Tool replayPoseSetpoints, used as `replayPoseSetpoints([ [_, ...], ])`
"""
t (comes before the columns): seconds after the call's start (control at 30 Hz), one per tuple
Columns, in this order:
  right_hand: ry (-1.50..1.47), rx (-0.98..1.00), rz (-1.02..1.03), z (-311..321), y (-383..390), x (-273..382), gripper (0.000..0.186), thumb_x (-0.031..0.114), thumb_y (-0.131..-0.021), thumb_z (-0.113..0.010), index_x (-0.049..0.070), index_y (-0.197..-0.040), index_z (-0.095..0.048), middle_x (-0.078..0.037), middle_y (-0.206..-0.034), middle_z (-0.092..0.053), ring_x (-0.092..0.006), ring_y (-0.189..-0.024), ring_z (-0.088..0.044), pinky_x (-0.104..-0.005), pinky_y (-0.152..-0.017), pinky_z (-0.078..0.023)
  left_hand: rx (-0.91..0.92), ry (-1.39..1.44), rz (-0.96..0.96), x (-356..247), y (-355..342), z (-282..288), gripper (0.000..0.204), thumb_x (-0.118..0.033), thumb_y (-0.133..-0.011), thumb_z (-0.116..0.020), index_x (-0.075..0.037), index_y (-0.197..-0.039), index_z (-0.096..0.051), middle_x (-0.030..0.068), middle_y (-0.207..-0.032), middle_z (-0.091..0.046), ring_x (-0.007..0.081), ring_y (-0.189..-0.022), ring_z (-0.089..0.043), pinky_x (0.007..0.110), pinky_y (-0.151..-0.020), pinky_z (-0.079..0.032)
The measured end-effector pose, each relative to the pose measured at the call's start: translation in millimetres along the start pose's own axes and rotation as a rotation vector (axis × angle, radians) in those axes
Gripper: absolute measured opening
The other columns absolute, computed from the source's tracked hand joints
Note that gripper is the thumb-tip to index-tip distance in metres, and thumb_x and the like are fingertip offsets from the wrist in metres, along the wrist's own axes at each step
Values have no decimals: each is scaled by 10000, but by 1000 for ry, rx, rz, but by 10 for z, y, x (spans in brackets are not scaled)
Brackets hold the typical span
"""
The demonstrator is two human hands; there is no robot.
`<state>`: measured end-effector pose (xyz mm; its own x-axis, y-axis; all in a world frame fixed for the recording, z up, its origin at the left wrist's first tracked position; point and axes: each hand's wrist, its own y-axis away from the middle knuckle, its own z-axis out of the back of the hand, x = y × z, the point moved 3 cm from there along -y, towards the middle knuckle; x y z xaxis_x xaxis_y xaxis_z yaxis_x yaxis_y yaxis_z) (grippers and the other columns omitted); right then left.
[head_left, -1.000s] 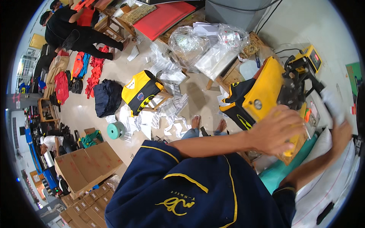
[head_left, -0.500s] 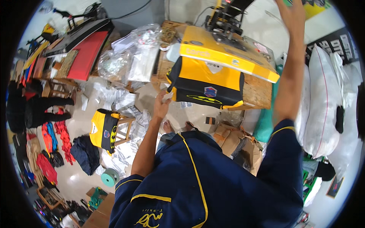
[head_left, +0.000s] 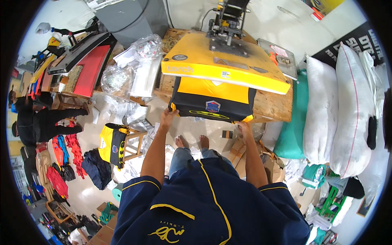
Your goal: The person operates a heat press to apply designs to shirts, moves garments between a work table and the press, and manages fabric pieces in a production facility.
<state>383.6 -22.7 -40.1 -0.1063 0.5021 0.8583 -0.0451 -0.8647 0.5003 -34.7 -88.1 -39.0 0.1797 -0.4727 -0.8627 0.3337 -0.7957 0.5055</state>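
A yellow and black T-shirt point(head_left: 212, 94) with a small badge and a printed emblem lies on the lower bed of a yellow heat press point(head_left: 228, 69). The upper plate hangs over the far part of the shirt and hides it. At the shirt's near left corner, my left hand point(head_left: 168, 117) pinches the yellow trim. My right hand point(head_left: 245, 129) has its fingers closed on the yellow trim at the near right corner. The shirt's front edge drapes down between both hands.
The press stands on a wooden table point(head_left: 271, 106). Left of me, a stool carries more yellow and black shirts point(head_left: 112, 143). Large white sacks point(head_left: 322, 110) and a green sack point(head_left: 292, 122) stand at right. A person point(head_left: 49, 118) works at far left; papers litter the floor.
My right hand has come down from high at the right to the shirt's near right corner. My left hand has closed on the left corner. The view has shifted slightly.
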Motion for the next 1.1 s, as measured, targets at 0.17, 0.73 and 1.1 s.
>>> replayPoseSetpoints([
  [0.17,-25,-125,-148,134,401,71,265,259,-815,-712,48,-971,-676,-3,-881,-606,-128,-812,-557,-279,-742,-413,-112,21,28,368,186,79,431,-255,-845,-780,-5,-1172,-653,31,-997,-684,105,-892,-603,262,-826,-465],
  [0.73,416,806,122,-4390,1930,1677,296,278,-961,-634,-14,-997,-670,-44,-908,-667,-118,-794,-628,-259,-742,-497,-744,658,59,1244,3052,3628,296,-334,-927,-683,-49,-1009,-674,2,-892,-654,87,-830,-582,244,-774,-449],
  [1.1,553,1087,264,-8176,2062,-74,333,349,-916,-685,22,-975,-711,17,-901,-645,-62,-825,-539,-245,-750,-415,-1293,453,174,1816,3430,6146,355,-388,-871,-736,-45,-825,-657,-40,-728,-543,55,-675,-449,232,-603,-330],
])
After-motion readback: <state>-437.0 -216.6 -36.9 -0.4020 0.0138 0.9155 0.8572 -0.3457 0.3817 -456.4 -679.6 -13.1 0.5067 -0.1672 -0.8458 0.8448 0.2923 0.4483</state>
